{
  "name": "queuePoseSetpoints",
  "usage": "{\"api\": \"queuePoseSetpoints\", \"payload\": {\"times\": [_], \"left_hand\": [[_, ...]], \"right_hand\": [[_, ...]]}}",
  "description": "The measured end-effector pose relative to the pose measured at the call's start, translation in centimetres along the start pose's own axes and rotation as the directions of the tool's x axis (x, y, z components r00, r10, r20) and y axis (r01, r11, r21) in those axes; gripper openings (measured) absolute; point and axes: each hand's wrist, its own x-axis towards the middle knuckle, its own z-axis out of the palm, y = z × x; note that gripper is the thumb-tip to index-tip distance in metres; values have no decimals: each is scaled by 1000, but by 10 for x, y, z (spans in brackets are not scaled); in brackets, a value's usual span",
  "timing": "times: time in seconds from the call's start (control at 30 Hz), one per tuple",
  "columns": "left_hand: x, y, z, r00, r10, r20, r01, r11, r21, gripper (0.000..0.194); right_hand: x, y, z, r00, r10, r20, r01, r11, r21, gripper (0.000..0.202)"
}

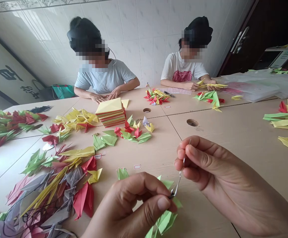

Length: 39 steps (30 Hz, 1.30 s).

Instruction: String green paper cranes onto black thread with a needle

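In the head view, the fingers of my right hand (pixel 208 165) are closed on a thin silver wire needle (pixel 180 177), held slanting with its lower end bent into a narrow loop. My left hand (pixel 144 205) pinches a small bit of black cord (pixel 172 194) right at that loop; most of the cord is hidden by the fingers. Below and behind my left hand lie light green folded paper cranes (pixel 167 221), partly covered. To the left is a heap of grey, pink, yellow and red paper cranes (pixel 57 188) with black cord tangled through it.
Across the table, one person (pixel 106 76) rests both hands by a stack of coloured paper (pixel 111 112). Another person (pixel 187 69) holds yellow folded paper. More crane piles (pixel 75 118) lie around, with plastic sheets (pixel 255 86) at right. The tabletop has round holes (pixel 192 122).
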Motion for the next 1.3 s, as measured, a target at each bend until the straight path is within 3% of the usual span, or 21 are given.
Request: {"api": "queuePoseSetpoints", "payload": {"times": [0.27, 0.37, 0.43, 0.5, 0.6, 0.7, 0.83, 1.03, 1.3], "left_hand": [[0, 8, -7, 963, 264, -63, -229, 916, 330, 8], [-1, 9, -9, 958, 280, -63, -247, 916, 315, 8], [-3, 8, -8, 982, 183, -36, -173, 966, 191, 6], [-5, 6, -7, 1000, -18, -10, 17, 999, -52, 11], [-6, 3, -5, 954, -281, 106, 299, 853, -427, 18], [-4, 3, -7, 916, -336, 217, 400, 737, -545, 18], [-3, 5, -15, 915, -285, 285, 400, 721, -565, 17], [-6, 6, -17, 962, -212, 171, 272, 765, -584, 11], [-6, 8, -10, 983, -182, -3, 156, 853, -498, 15]], "right_hand": [[0, 0, -1, 994, -110, -18, 107, 987, -121, 8], [0, 2, -1, 988, -157, -13, 153, 976, -157, 6], [0, 2, -1, 980, -198, -4, 194, 966, -169, 5], [1, 2, -2, 971, -240, 10, 238, 956, -173, 4], [3, 3, -3, 963, -268, 20, 267, 948, -172, 4], [4, 3, -3, 963, -268, 19, 266, 946, -182, 4], [4, 1, -5, 954, -298, 12, 295, 936, -191, 3], [3, -2, -4, 954, -301, 9, 298, 940, -167, 7], [-2, 5, 2, 981, -31, 193, 46, 996, -73, 10]]}}
